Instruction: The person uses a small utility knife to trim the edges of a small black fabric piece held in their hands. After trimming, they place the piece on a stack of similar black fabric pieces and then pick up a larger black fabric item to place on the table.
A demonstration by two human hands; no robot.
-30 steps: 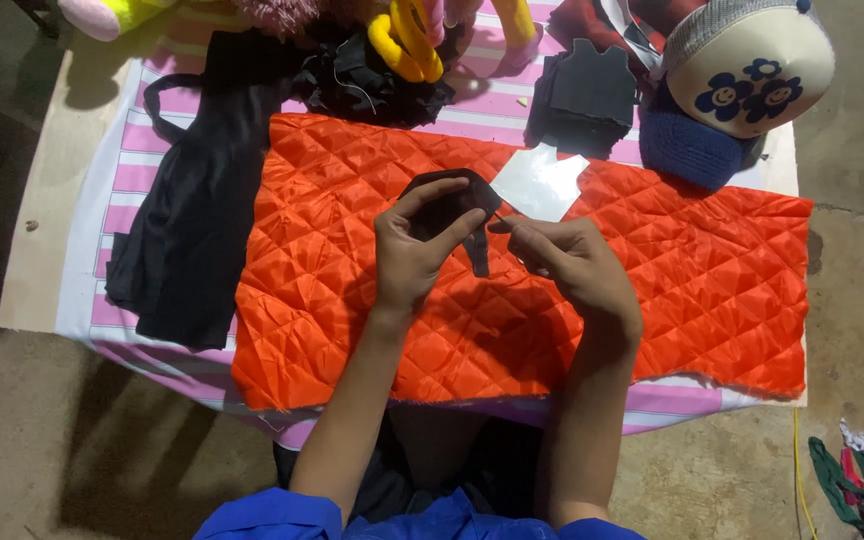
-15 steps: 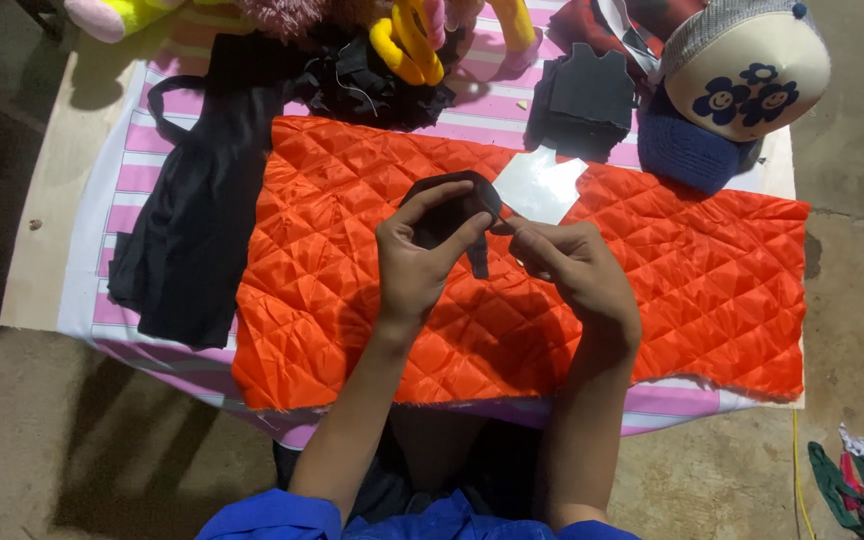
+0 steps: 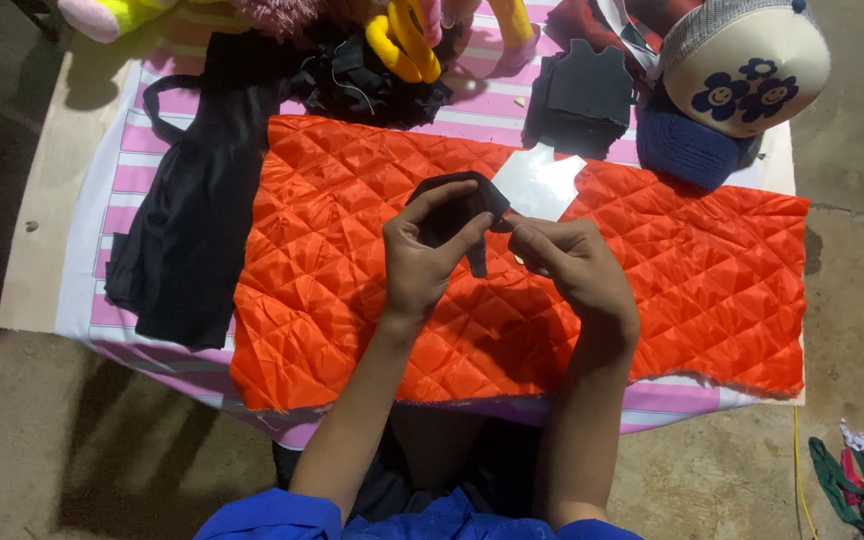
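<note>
Head view, read from left to right. A black garment with a strap loop lies flat at the left of the counter, on a pink-and-white striped cloth that covers most of the board. Beside it, a quilted orange fabric panel spreads across the middle and right of the counter. Above this panel both hands meet at the centre. The left hand is closed around a small black fabric piece, thumb in front and fingers curled behind; a narrow black tab hangs below it. The right hand pinches the right edge of the same piece between thumb and fingertips, touching the left hand's fingers. The piece is held off the orange panel, not resting on it.

Behind the hands lies a pale cut template; farther back a dark vest-shaped cutout, plush toys and, at far right, a cream and blue cap.

Judged step: the small piece is being folded or adjusted by hand. Any following move would call for a steady two-handed pinch so the fold holds.
</note>
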